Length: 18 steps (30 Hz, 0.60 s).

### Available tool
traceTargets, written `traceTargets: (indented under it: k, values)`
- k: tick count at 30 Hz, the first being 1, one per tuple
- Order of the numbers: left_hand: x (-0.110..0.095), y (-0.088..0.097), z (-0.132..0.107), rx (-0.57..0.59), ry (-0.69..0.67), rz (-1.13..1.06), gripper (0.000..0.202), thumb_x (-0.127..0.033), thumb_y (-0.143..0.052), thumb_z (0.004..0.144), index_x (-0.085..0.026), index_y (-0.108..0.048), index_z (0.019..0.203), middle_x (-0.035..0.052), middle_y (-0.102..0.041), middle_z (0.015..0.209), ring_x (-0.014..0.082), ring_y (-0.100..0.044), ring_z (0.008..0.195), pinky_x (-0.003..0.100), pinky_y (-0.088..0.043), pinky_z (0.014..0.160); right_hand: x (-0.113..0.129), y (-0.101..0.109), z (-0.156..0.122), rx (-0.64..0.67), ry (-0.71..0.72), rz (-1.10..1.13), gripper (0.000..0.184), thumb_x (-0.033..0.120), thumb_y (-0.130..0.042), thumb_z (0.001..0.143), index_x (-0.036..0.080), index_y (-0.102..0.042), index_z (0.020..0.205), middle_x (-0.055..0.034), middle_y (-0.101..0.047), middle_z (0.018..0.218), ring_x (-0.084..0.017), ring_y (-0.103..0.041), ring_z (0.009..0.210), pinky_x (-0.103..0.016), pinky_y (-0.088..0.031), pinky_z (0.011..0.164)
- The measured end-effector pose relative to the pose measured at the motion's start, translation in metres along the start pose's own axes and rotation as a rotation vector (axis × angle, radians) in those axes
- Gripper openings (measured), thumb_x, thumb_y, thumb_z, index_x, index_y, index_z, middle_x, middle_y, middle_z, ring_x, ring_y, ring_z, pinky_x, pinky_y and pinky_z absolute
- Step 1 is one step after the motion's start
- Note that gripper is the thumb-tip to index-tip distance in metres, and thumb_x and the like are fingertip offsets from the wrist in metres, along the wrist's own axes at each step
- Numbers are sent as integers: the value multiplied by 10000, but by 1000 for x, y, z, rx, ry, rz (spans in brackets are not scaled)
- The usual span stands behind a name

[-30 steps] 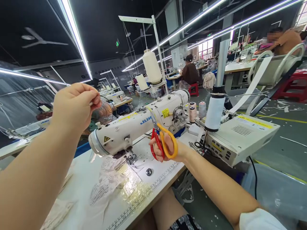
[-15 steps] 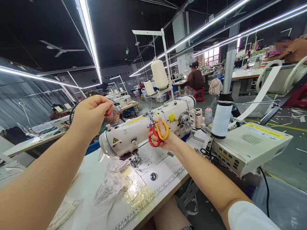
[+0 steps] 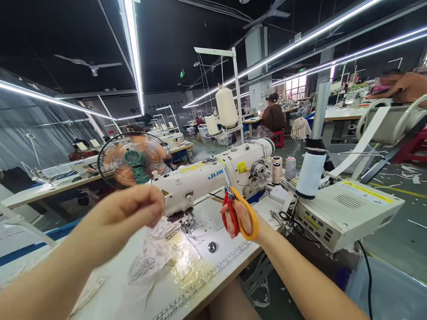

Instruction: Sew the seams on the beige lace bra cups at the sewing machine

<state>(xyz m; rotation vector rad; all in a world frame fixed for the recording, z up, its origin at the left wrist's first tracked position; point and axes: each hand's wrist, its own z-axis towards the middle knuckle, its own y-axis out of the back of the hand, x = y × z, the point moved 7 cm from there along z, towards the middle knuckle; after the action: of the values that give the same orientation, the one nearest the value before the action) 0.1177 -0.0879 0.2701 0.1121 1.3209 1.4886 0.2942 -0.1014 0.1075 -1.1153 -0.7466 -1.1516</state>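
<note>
Head view, single cam. L hand [image 3: 128, 218] is raised in front of the sewing machine [image 3: 207, 178], above the counter [image 3: 187, 291]. Its grip is pressed together, thumb tip against fingertips. Whether anything sits in that pinch I can't tell; too fine to see.

R hand [image 3: 242, 220] is to the right of the needle area, fingers thru the loops of the scissors [image 3: 231, 195], grip wrapped round the handles (one red, one orange). Blades point up and slightly left, tip overlapping the machine body near the yellow label, and look close together. Scissors are held in the air, off the counter.

Below and btw the two hands a piece of white lace fabric [image 3: 156, 249] lies flat on the counter, one end up by the presser foot, w/ a shiny clear sheet partly under it. A printed ruler strip runs along the counter's near edge.

Behind the L hand stands a fan [image 3: 133, 160], orange blades in a dark cage. On the stand above the machine are 2 big cream thread cones [image 3: 226, 106]. Right of the machine head are small spools [image 3: 276, 171], then a white spool [image 3: 310, 173] on a post, just beside the grey control box [image 3: 347, 211].

Background: a person in brown [image 3: 271, 118] sits at another counter, back to cam, and another person [image 3: 400, 84] is at far right.
</note>
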Motion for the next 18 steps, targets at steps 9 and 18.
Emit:
traceTargets:
  k: [9,18]
  values:
    - [77,-137,-127,437,416,-459,316,-483,-415,842,-204,-447,697,-50,-398,556,108,-340,505,217,-279,480,-34,-21,-93,255,-112,-720,233,299,-657,682,199,-452,637,51,-451,593,-91,-376,530,-216,-282,480]
    - [125,-209,-207,422,710,-759,263,-439,-482,739,-203,-413,645,-59,-429,533,87,-314,460,222,-241,452,-50,-3,-58,262,-365,-1641,219,410,-585,775,201,-566,712,-9,-621,690,-161,-556,646,-240,-372,548]
